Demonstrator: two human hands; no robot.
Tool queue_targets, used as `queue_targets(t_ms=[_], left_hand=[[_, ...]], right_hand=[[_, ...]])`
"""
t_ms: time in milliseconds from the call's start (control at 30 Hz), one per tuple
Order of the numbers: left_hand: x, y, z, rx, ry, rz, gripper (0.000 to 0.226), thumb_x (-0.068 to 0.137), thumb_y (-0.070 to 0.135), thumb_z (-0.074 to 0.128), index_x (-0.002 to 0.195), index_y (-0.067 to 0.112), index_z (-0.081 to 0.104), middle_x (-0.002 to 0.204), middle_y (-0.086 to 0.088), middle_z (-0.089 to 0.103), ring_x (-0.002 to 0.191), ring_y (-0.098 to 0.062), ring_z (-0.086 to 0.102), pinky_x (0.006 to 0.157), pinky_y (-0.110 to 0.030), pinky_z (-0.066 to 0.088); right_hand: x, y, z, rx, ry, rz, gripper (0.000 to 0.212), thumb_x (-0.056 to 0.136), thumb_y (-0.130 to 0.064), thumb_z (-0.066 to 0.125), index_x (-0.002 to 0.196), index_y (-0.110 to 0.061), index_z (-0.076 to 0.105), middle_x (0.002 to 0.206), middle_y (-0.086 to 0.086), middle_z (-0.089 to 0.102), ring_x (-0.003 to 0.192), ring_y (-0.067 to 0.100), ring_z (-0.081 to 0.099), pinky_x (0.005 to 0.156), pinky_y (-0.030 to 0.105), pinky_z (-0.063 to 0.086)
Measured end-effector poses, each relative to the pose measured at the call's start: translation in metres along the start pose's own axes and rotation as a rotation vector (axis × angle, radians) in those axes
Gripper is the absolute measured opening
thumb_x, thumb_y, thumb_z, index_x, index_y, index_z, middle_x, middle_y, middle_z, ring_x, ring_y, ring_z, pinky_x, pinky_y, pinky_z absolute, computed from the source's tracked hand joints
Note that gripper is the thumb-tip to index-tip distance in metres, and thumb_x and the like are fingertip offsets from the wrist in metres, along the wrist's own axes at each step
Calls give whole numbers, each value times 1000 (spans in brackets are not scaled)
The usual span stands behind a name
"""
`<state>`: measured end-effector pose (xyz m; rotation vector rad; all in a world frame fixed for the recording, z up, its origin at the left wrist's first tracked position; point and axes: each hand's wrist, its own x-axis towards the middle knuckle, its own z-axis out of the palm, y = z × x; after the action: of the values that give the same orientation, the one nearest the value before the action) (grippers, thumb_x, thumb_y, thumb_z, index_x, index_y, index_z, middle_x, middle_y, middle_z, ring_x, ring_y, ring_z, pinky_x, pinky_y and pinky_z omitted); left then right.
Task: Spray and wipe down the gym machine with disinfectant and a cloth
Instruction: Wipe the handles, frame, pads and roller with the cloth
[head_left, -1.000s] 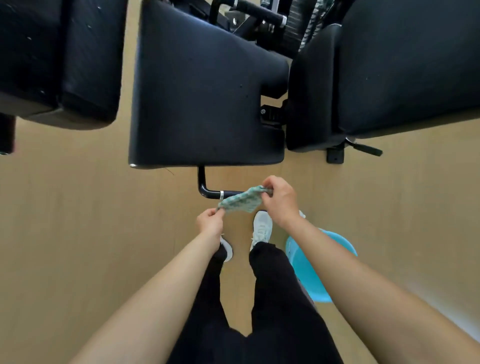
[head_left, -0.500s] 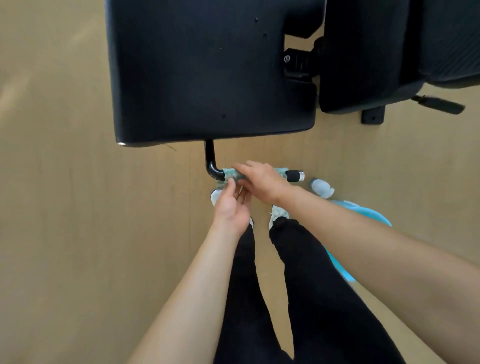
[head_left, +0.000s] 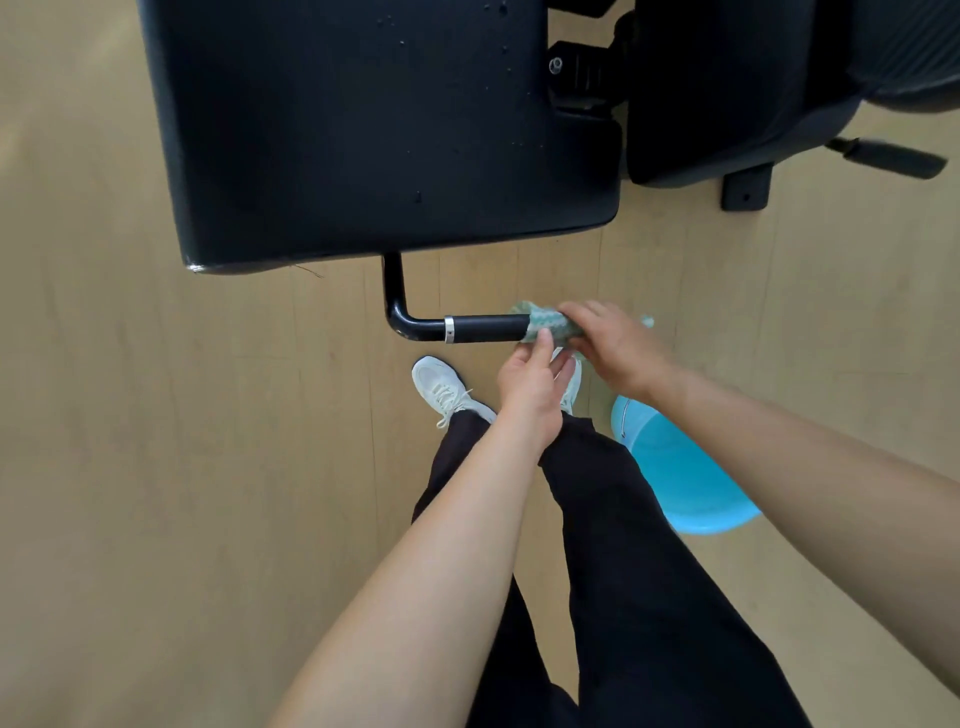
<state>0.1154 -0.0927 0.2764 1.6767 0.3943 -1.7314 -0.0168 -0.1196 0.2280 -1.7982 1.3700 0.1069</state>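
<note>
At mid-frame we see the right hand (head_left: 613, 348) clenched around the green cloth (head_left: 545, 325), wrapping it over the end of the black handle (head_left: 488, 328) below the seat pad (head_left: 363, 130). The left hand (head_left: 535, 384) sets its thumb on the cloth; whether it pinches, we cannot tell. At right, the blue bucket's (head_left: 675, 467) contents are unclear.
</note>
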Motion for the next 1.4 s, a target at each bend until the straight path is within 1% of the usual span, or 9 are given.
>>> queue_targets(t_ms=[133,233,300,500,667,933,1067,1200,1400], left_hand=[[1,3,-14,91,0,30,18,107,22,56,117,13,69,127,-10,72,108,-19,72,102,-31,55],[-5,16,-37,133,87,108,17,108,20,55,114,13,69,106,-1,77,98,-14,73,88,-24,58],[-11,28,-55,169,127,175,17,107,19,57,116,12,69,105,0,77,94,-13,74,83,-23,57],[-23,68,-95,177,318,340,8,102,21,64,97,17,68,98,-3,74,89,-20,69,73,-26,55],[-11,104,-93,272,300,312,18,101,32,67,91,17,65,82,3,72,78,-13,70,69,-22,55],[-6,109,-96,375,264,276,21,99,40,68,98,19,66,98,0,75,84,-15,73,75,-26,55],[-7,111,-97,390,237,279,20,99,40,69,95,21,66,97,0,73,82,-15,73,75,-26,56],[-5,112,-101,406,190,271,21,99,42,68,100,21,67,107,-3,74,87,-15,75,78,-28,57],[-6,112,-101,479,172,289,22,102,42,62,101,22,70,105,1,77,84,-13,74,78,-28,55]], right_hand=[[1,3,-2,-67,30,7,45,101,-28,61,144,-15,55,135,7,64,121,34,54,109,57,37],[12,-14,0,-17,9,-45,43,100,-30,64,140,-15,59,126,9,67,115,36,60,99,52,43],[22,-35,2,-4,22,-124,42,99,-33,65,137,-14,62,117,9,69,106,36,63,89,47,44],[55,-121,22,-106,37,-259,51,100,-51,55,129,-9,55,115,10,63,104,35,63,74,38,32],[74,-141,28,-232,-40,-261,52,100,-62,47,115,-13,51,105,7,64,91,35,66,63,38,35],[45,-53,5,-164,-81,-107,49,92,-68,56,92,-22,41,87,-5,56,80,25,60,68,40,48],[31,-19,4,-73,-29,-46,50,93,-71,43,97,-21,50,85,-3,58,79,24,57,67,41,48],[35,-38,11,-26,73,36,53,102,-64,20,83,-24,51,77,-4,59,77,27,58,71,37,32],[69,-127,16,-119,-64,35,57,108,-55,20,104,-21,66,102,11,72,97,34,66,72,38,38]])
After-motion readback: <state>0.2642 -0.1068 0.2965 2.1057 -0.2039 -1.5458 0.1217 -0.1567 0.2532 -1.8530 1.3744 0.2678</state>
